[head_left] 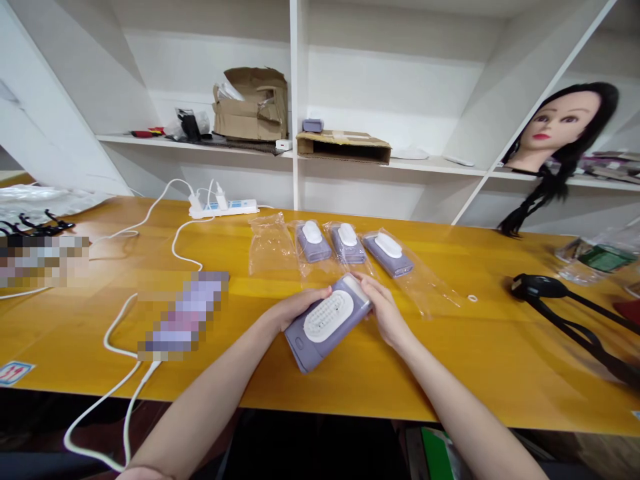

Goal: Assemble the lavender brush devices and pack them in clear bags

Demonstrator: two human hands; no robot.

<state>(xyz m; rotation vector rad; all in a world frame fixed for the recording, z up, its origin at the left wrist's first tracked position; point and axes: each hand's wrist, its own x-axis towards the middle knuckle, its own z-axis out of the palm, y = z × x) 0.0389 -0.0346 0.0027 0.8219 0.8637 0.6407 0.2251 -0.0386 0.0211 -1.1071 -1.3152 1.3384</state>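
Between my two hands is a purple-grey boxy device with a white oval pad (327,319) covered in rows of small bumps. It is tilted, its near end low and to the left, with a small oval button mark there. My left hand (304,307) grips its upper left edge. My right hand (383,305) holds its far right end, where a clear or pale strip shows. The undersides of the fingers are hidden behind it. Just beyond lie three similar purple devices in clear bags: a left one (315,248), a middle one (350,252) and a right one (390,261).
A flat clear bag (273,247) lies left of the bagged devices. A blurred-out phone (185,313) on a white cable and a power strip (225,209) are to the left. Black straps (560,307) lie right. Shelves hold cardboard boxes (345,143) and a mannequin head (560,127).
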